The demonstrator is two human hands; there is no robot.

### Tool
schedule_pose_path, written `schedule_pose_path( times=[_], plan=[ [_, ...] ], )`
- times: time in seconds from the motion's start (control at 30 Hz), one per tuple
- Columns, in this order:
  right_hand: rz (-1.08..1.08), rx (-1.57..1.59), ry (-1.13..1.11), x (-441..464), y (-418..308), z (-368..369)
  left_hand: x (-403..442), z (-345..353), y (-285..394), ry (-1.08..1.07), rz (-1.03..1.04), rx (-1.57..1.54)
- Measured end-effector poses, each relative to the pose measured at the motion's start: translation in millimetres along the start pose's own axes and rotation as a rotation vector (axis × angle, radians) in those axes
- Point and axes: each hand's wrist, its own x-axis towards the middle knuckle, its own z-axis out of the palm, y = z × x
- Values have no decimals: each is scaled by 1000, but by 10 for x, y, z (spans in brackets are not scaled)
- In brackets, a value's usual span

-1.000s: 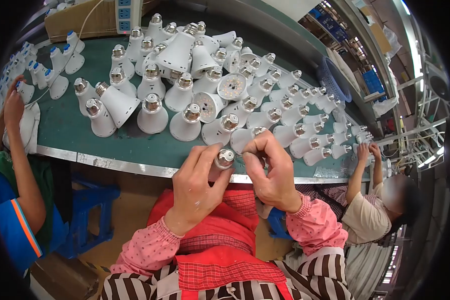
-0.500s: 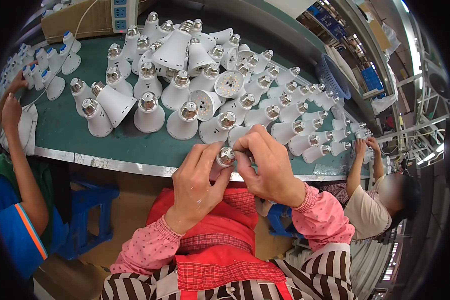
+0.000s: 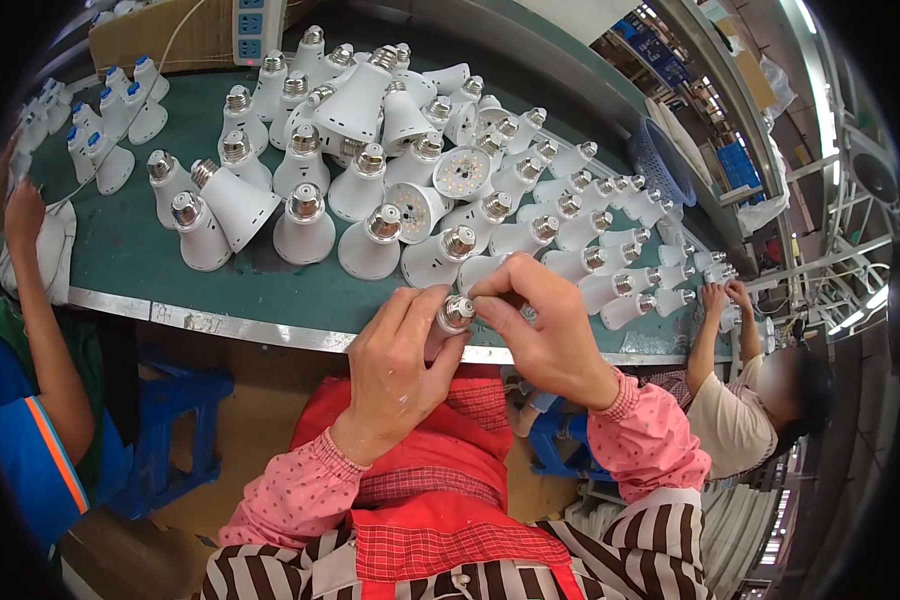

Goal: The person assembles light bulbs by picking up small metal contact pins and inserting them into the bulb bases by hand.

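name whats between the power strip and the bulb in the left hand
White bulbs, some upright, some tipped, crowd the green tabletop between them, in the head view.

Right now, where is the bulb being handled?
In the head view, the bulb is in the left hand, by the table's near edge, right hand at its cap.

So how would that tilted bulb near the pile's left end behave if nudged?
The tilted bulb would probably roll or shift, since it slants beside upright bulbs rather than standing on its wide end. Its smooth white shell may feel slippery. It's likely stiff, as the body has a clean, undented cone shape.
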Motion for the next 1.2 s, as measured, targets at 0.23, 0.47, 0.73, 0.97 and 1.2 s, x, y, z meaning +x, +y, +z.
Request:
schedule_pose_path(
  times=[0.23,0.47,0.73,0.97,1.2],
  plan=[
    [468,678,-55,38,-3,10,-5,20,-6,-5,-4,5],
    [518,795,-98,89,43,20,2,15,-8,-9,13,10],
    [481,782,-170,118,26,-10,24,5,18,-31,0,-3],
    [464,731,-100,1,120,-116,7,30,4,-7,-13,-6],
    [207,-282,101,-579,635,-271,15,179,-46,34,46,4]
  ],
)
